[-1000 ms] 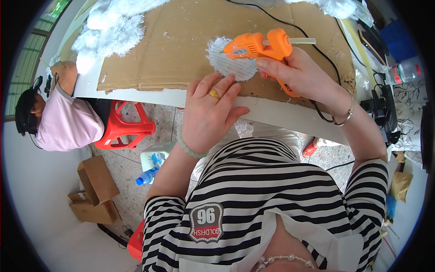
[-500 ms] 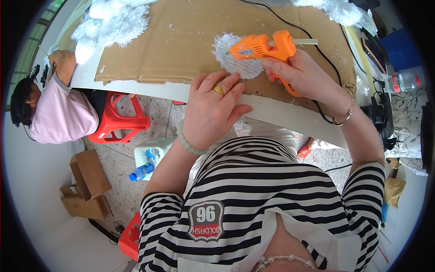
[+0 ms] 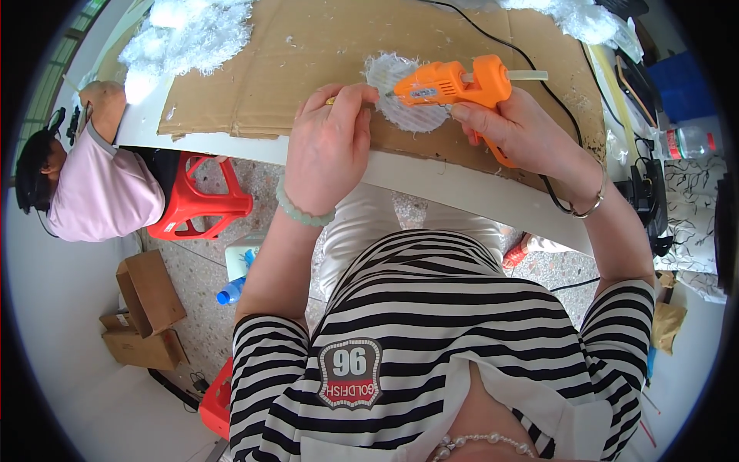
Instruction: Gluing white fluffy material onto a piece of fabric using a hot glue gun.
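My right hand [image 3: 517, 131] is wrapped round the handle of an orange hot glue gun [image 3: 439, 83]. A pale glue stick [image 3: 528, 75] pokes out of the gun's back end, and its nozzle points left over a round, white, fuzzy-edged pad [image 3: 412, 117]. The pad lies on a brown cardboard sheet [image 3: 308, 46] near the table's front edge. At the pad's left rim, my left hand [image 3: 329, 142] is closed with its fingers bent, the fingertips close to the nozzle. What those fingers pinch, if anything, is hidden.
Heaps of shiny white fibre [image 3: 188, 38] lie at the far left and far right. A black cord [image 3: 531, 58] runs across the cardboard on the right. At left, another person [image 3: 108, 181] sits by a red stool [image 3: 202, 199]. A plastic bottle [image 3: 689, 142] is at far right.
My left hand has moved left off the pad's front edge, and its fingers have gone from spread flat to bent together. The glue gun has shifted slightly right.
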The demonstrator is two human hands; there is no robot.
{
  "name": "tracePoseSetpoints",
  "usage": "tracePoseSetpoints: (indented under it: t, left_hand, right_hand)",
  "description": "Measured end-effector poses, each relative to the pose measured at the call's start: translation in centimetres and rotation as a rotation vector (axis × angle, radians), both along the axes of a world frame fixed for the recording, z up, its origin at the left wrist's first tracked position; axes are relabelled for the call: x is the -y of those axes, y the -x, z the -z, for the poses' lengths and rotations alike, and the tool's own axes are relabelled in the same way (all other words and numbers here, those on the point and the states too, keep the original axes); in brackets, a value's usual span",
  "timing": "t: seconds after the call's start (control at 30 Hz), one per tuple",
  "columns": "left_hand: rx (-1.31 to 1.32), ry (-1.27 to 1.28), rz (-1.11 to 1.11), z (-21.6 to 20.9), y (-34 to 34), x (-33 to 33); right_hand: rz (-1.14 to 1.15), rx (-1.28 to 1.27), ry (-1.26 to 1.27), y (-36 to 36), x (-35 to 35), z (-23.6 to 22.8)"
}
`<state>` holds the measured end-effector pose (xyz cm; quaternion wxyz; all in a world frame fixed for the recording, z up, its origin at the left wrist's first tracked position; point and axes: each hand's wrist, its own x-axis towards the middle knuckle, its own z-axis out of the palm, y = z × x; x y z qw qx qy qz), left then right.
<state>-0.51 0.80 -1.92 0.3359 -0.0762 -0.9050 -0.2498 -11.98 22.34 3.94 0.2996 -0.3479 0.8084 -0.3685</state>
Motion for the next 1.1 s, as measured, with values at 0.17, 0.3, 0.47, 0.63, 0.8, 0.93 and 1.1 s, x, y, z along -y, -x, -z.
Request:
tracePoseSetpoints:
  t: [0.17, 0.3, 0.47, 0.63, 0.8, 0.93, 1.1]
  left_hand:
    - [0.018, 0.02, 0.001, 0.2, 0.1, -0.1]
    - [0.025, 0.03, 0.003, 0.2, 0.1, 0.0]
    - [0.114, 0.043, -0.038, 0.2, -0.1, -0.1]
    - [0.045, 0.04, -0.038, 0.4, 0.1, -0.2]
    - [0.043, 0.035, -0.03, 0.6, 0.1, -0.2]
    - [0.039, 0.039, -0.033, 0.6, 0.1, -0.2]
    - [0.024, 0.029, -0.029, 1.0, 0.2, 0.0]
  right_hand:
    - [0.003, 0.014, -0.044, -0.1, -0.5, -0.2]
    - [-0.005, 0.007, -0.095, -0.1, -1.0, -0.2]
    - [0.013, 0.016, -0.081, -0.6, -1.5, -0.8]
    - [0.012, -0.014, -0.022, -0.9, -1.8, -0.6]
    - [0.023, 0.016, -0.078, -0.5, -1.1, -0.8]
    - [0.012, 0.022, -0.09, -0.4, -1.0, -0.8]
    - [0.008, 0.055, -0.087, -0.8, -2.1, -1.7]
